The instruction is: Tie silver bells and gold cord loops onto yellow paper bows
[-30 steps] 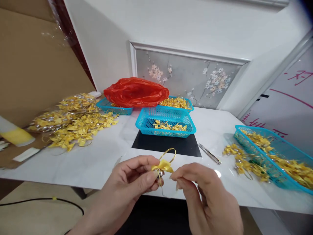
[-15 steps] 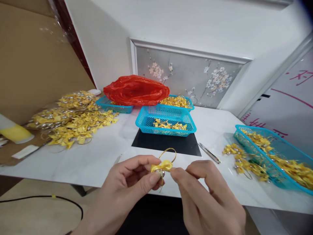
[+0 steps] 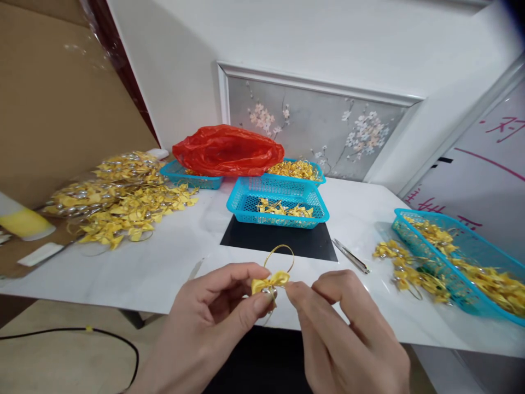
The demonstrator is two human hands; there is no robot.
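Note:
A small yellow ribbon bow (image 3: pixel 270 282) with silvery beads and a loop of gold cord is held up in front of the table's near edge. My left hand (image 3: pixel 221 312) pinches it between thumb and fingers from the left. At the bow's right end my right hand (image 3: pixel 348 323) has thumb and index finger pressed together on its edge. The gold loop (image 3: pixel 283 247) stands up above the bow, and a thin cord end hangs below. Part of the bow is hidden behind my left thumb.
A blue basket (image 3: pixel 276 220) with several bows stands on a black mat (image 3: pixel 279 241). Metal tweezers or snips (image 3: pixel 351 256) lie right of it. A heap of yellow bows (image 3: pixel 135 213) is at left, a red plastic bag (image 3: pixel 229 153) behind, another blue basket (image 3: pixel 476 241) at right.
The bow has tipped slightly in my fingers, so more of the silvery beads beneath it show. Both hands keep nearly the same place and grip.

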